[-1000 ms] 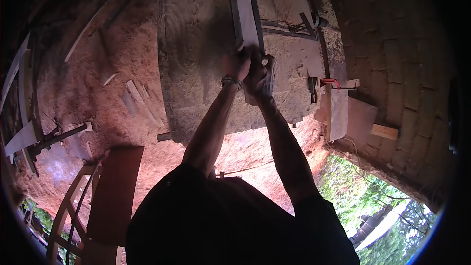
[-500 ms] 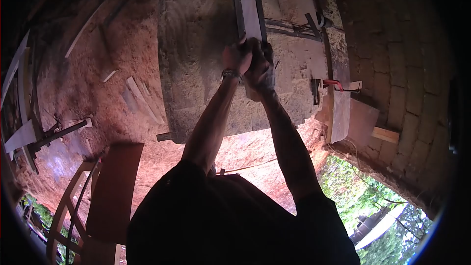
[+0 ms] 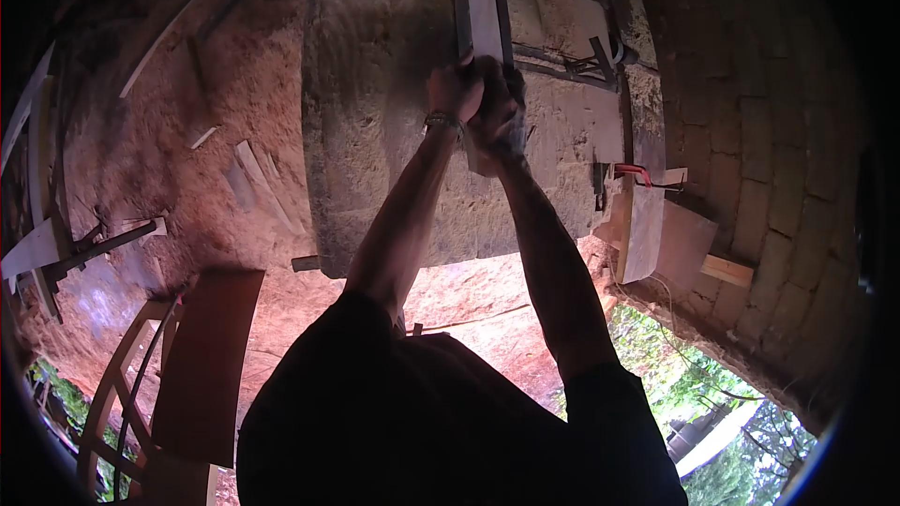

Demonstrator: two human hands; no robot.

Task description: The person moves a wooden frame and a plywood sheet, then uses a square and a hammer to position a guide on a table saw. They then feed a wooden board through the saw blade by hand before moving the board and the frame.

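My left hand (image 3: 456,92), with a band at its wrist, is closed beside my right hand at the upper middle of the view. My right hand (image 3: 500,112) is closed too and touches it. Both are at the near part of a long pale strip (image 3: 483,0) with dark edges, which runs away from me over a dusty work table (image 3: 384,169). A short pale end shows below my hands. What the fingers wrap round is too dark to make out.
A red-handled tool (image 3: 633,171) lies at the table's right edge. Dark metal frames (image 3: 553,61) are right of the strip. A brown board (image 3: 208,365) and curved wooden frame (image 3: 117,394) stand at lower left. Wood scraps (image 3: 262,183) lie on the ground. A brick wall (image 3: 750,150) is at right.
Both hands appear slightly higher in the view, still together on the strip. The view has shifted a little, so the surroundings sit slightly differently.
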